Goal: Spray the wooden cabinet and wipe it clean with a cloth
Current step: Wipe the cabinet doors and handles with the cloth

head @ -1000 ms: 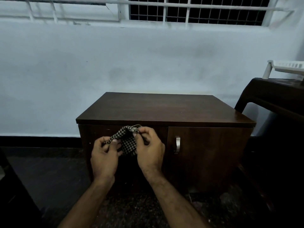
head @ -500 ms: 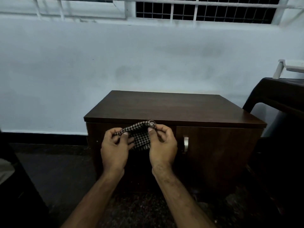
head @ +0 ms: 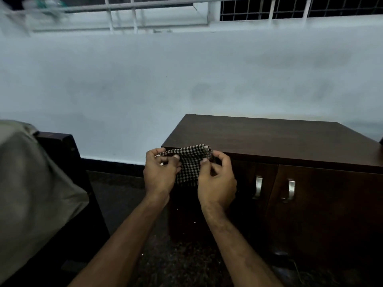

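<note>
While pinched between both sets of fingers, held as a bunched, roughly folded wad: checkered cloth, stretched sideways from the left hand to the right hand, long axis running left to right, lower part hanging down between the palms. Closed on the cloth's top edge on each side, thumb against forefinger; neither hand free. Still in the air, not yet laid on any surface.

Just beyond and slightly above the knuckles: front left corner of the wooden cabinet, its flat top spreading away and to the right of the grip. Nearer to that top: the right hand, almost level with the front edge; the left hand just outside the corner. Judged from this: a short carry forward and to the right to set cloth on wood, the right hand better placed to lead the wipe. No spray bottle anywhere in view, so impossible to tell whether the spraying is done. Top bare, dark and smooth-looking, likely easy to sweep in long strokes.

Below and right of the hands: two door fronts with metal handles. Behind the cabinet: pale wall, with a barred window above. Far left of the grip: dark furniture under a grey covering. Underfoot: dark speckled floor. Dim light throughout.
</note>
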